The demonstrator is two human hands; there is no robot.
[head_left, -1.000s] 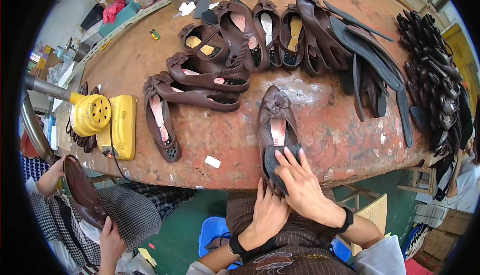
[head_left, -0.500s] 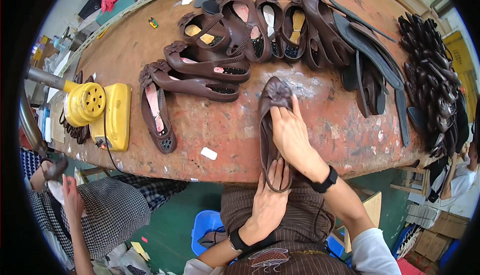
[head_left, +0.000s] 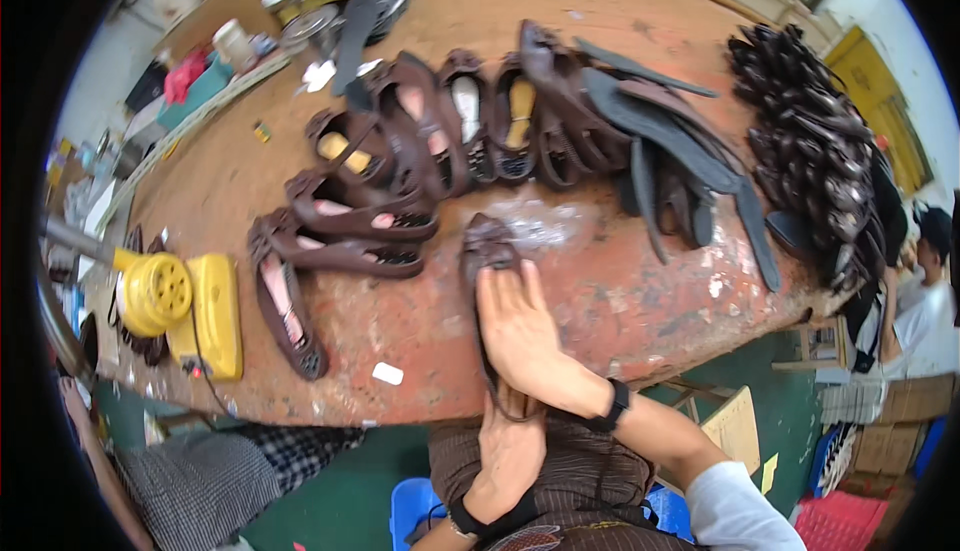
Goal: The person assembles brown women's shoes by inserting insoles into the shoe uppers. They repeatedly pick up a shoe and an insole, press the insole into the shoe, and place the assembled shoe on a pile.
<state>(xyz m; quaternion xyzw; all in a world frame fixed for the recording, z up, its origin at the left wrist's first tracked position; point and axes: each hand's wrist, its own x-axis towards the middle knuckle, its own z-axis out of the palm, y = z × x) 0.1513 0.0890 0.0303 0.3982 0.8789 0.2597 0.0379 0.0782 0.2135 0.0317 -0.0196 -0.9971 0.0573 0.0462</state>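
Observation:
A dark brown slingback shoe (head_left: 478,301) with a flower on its toe lies in front of me, toe pointing away, its heel end by the table's near edge. My right hand (head_left: 522,336) lies flat over the shoe, fingers stretched toward the toe and tips just below the flower. My left hand (head_left: 510,456) is at the heel end, its straight fingers reaching in by the heel strap (head_left: 515,416); the tips are hidden beneath my right hand. Most of the shoe's inside is covered by my hands.
Several similar brown shoes (head_left: 365,259) stand in an arc beyond and left. Dark soles (head_left: 665,136) are stacked at right, beside a heap of glossy dark shoe parts (head_left: 815,151). A yellow machine (head_left: 215,316) with a cord stands left. A person in checked clothing (head_left: 200,491) sits lower left.
My right hand has flattened and its fingers have drawn back from the flower. My left hand's fingers are now mostly covered. The view has shifted, with the table appearing lower.

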